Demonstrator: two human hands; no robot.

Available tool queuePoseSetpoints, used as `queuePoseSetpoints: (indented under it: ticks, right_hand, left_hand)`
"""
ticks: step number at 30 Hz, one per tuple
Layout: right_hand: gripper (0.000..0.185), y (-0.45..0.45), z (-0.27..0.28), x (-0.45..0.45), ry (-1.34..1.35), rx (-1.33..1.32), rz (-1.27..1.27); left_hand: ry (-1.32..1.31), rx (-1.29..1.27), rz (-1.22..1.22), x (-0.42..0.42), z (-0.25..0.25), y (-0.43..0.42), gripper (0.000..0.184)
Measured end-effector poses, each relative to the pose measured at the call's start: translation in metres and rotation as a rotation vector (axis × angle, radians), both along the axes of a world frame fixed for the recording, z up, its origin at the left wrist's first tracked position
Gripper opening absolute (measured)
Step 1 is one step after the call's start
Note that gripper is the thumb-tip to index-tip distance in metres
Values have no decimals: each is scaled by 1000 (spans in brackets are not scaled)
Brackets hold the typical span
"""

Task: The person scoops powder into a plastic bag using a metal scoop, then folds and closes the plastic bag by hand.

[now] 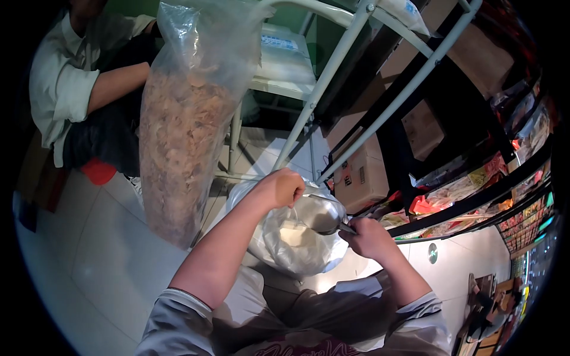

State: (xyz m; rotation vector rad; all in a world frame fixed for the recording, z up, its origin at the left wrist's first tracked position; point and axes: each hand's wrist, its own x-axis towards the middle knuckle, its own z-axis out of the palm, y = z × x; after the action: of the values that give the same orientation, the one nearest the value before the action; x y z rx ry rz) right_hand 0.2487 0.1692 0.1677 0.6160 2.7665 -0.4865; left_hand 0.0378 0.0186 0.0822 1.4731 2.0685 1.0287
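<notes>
My left hand (281, 188) is closed over the back rim of an open clear plastic bag (267, 246), pinching its film. In my right hand (367, 237) is the dark handle of a round metal scoop (322, 213), whose bowl is inside the bag's mouth. Pale powder (298, 236) lies in the bag below the scoop. The bag stands on the floor between my knees. A tall clear bag of brown flakes (187, 136) stands upright to the left of my left forearm.
A seated person (77, 89) is at the left behind the tall bag. A pale metal rack (323, 77) holding white packages (285, 59) rises ahead. Cardboard boxes (361, 178) and shelves of packaged goods (463, 196) stand to the right. Another person (490, 311) sits at the far lower right.
</notes>
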Motion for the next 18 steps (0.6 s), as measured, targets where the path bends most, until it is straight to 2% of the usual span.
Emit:
queuePoseSetpoints:
  ticks: [4,5,9,16,18]
  right_hand:
    - [29,5,7,-16,-50,106,64]
    - [35,4,14,-22,-110,104,70]
    - [36,-6,36,-39,-211,178,61]
    - [33,-18,66,-41,-262,198,33]
    - [32,-10,69,-33,-177,139,6]
  left_hand:
    - [0,11,-5,-1,-5,4,12]
    - [-2,10,-2,-1,-5,4,12]
    - [9,9,1,-1,-2,3,10]
    - [-11,68,67,-6,-2,1,8]
    - [-1,73,61,-8,-6,2,9]
